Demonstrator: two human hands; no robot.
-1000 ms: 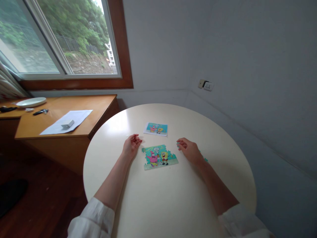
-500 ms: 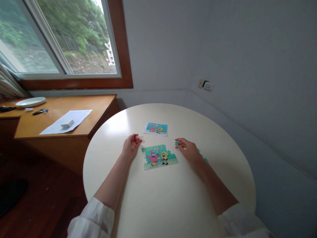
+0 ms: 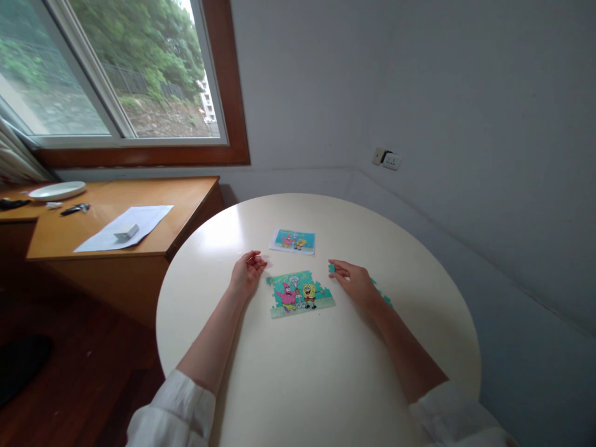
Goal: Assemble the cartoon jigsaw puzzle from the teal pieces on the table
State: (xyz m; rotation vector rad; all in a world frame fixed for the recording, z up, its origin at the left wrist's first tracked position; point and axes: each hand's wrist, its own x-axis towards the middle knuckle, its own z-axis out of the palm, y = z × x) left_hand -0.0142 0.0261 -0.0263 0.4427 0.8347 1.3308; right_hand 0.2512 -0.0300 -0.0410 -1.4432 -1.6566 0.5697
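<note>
A partly assembled jigsaw puzzle [image 3: 298, 296] with cartoon figures lies flat in the middle of the table, its upper right and left edges jagged. My right hand [image 3: 356, 282] pinches a teal puzzle piece [image 3: 331, 269] just beyond the puzzle's upper right side, apart from it. My left hand [image 3: 248, 272] rests on its side at the puzzle's upper left, fingers loosely curled and apart, with nothing in them. Behind the puzzle is a printed picture card [image 3: 294, 242] with the same scene. Loose teal pieces [image 3: 386, 300] lie partly hidden behind my right wrist.
All this is on a round white table [image 3: 298, 379]. To the left stands a wooden desk [image 3: 195, 205] with a paper sheet [image 3: 144, 225], a small white box [image 3: 126, 232] and a white plate [image 3: 58, 190]. A wall with a socket [image 3: 392, 161] borders the right side.
My right hand turns the puzzle piece very slightly between the fingertips. My left hand, the puzzle and the card stay where they were.
</note>
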